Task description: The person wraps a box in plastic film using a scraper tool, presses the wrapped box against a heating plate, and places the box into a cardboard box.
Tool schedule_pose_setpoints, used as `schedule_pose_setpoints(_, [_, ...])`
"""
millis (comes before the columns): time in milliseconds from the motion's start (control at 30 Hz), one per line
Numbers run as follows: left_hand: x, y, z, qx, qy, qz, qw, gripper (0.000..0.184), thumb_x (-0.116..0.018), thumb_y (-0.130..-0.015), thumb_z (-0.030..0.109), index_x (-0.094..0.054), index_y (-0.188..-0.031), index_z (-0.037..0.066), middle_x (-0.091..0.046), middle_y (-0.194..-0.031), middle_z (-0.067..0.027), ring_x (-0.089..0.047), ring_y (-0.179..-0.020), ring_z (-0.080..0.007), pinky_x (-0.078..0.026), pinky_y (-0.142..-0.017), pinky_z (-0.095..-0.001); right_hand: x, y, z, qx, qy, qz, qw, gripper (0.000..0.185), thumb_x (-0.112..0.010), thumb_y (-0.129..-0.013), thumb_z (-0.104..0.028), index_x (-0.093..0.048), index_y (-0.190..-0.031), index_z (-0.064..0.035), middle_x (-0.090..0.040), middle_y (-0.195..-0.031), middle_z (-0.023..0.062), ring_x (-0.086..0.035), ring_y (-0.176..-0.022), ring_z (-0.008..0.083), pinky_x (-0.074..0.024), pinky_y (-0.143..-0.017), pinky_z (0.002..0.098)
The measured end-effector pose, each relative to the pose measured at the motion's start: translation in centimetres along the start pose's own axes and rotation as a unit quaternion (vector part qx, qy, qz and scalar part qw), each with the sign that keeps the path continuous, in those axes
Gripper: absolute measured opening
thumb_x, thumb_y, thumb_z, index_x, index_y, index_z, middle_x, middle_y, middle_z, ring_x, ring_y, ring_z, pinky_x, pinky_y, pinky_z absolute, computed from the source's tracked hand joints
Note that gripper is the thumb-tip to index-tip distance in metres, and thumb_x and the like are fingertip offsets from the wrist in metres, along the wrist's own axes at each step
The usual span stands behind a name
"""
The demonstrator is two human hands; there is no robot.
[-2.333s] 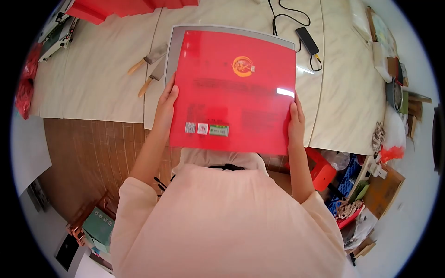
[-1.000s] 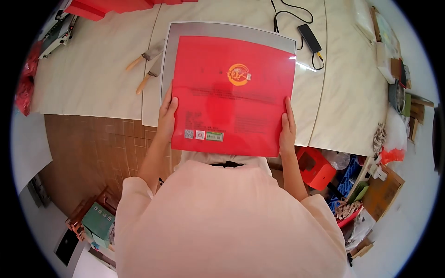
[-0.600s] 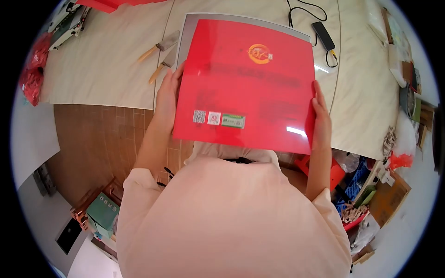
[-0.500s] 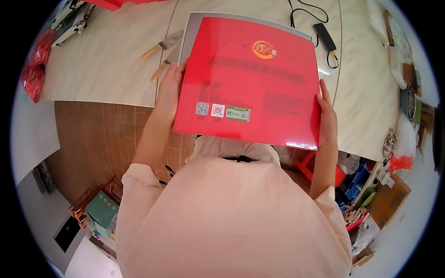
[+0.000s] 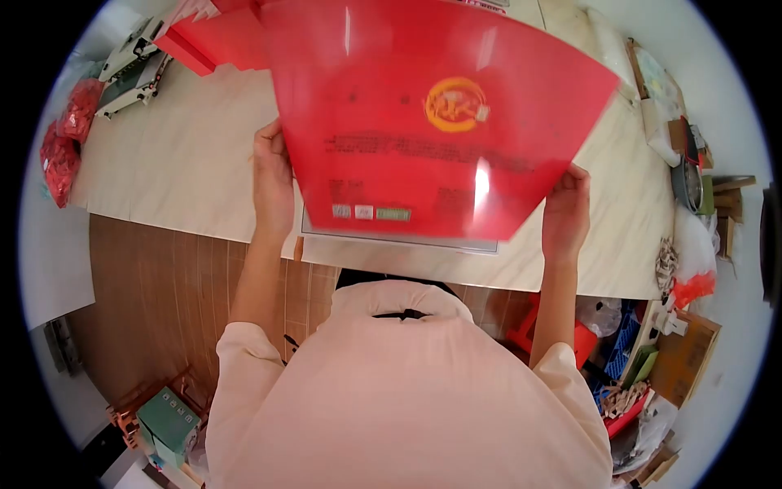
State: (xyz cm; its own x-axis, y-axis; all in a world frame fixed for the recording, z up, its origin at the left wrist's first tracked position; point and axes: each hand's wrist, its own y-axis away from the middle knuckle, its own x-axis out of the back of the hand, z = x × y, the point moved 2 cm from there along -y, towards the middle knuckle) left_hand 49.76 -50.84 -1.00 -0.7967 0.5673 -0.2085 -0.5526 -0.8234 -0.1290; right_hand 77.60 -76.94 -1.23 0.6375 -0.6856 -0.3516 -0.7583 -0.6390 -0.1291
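A flat, glossy red package (image 5: pixel 391 175) with a round gold emblem, dark print and small codes along its lower edge is held up over the table, tilted and close to the camera. My left hand (image 5: pixel 274 167) grips its left edge, fingers curled behind it. On the right edge, my right hand (image 5: pixel 568 208) holds it with bent fingers. Below the package, the edge of a grey, pale-rimmed flat panel (image 5: pixel 399 242) shows on the table; the rest is hidden.
The pale marbled table (image 5: pixel 187 155) runs across the view. Red boxes (image 5: pixel 216 37) stand at the back left, beside a metal-framed device (image 5: pixel 130 69) and red bags (image 5: pixel 69 147). Cartons and bags crowd the right; a green box (image 5: pixel 169 420) is low left.
Both hands have lifted the red package up and away from my body, tilting it so it looks larger. It now covers the cable and black adapter. The view has shifted over the table.
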Motion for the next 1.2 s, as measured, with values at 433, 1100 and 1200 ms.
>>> schedule_pose_setpoints(433, [1.4,8.7,-2.2,0.121,0.003,0.005,0.993,0.065,-0.019,-0.099,0.051,-0.035,-0.139,0.002,-0.039,-0.143,-0.0123,-0.038,-0.132,-0.021,-0.031,-0.109,-0.037,-0.8,9.3,4.3,-0.139,-0.019,0.113,0.984,0.054,-0.032,-0.1,-0.038,-0.041,-0.133,0.0043,-0.047,-0.133,0.0149,-0.047,-0.122,0.0227,-0.0385,-0.102,0.0362])
schedule_pose_setpoints(1100, [6.2,25.3,-4.6,0.538,0.065,0.01,0.84,0.076,-0.05,-0.09,0.054,-0.026,-0.143,0.005,-0.037,-0.142,-0.0143,-0.037,-0.13,-0.024,-0.034,-0.105,-0.0368,-0.9,24.5,3.6,-0.401,0.023,0.177,0.899,0.049,-0.045,-0.097,-0.035,-0.038,-0.137,-0.0071,-0.05,-0.132,0.0061,-0.048,-0.12,0.0167,-0.0401,-0.1,0.0334])
schedule_pose_setpoints(1200, [7.2,25.6,-5.0,0.551,0.027,-0.008,0.834,0.076,-0.05,-0.088,0.058,-0.036,-0.138,0.003,-0.05,-0.131,-0.0141,-0.049,-0.12,-0.0217,-0.041,-0.099,-0.0344,-0.8,26.6,5.1,-0.407,0.059,0.188,0.892,0.049,-0.043,-0.098,-0.039,-0.041,-0.134,-0.0062,-0.053,-0.128,0.0053,-0.051,-0.116,0.0162,-0.042,-0.098,0.0333])
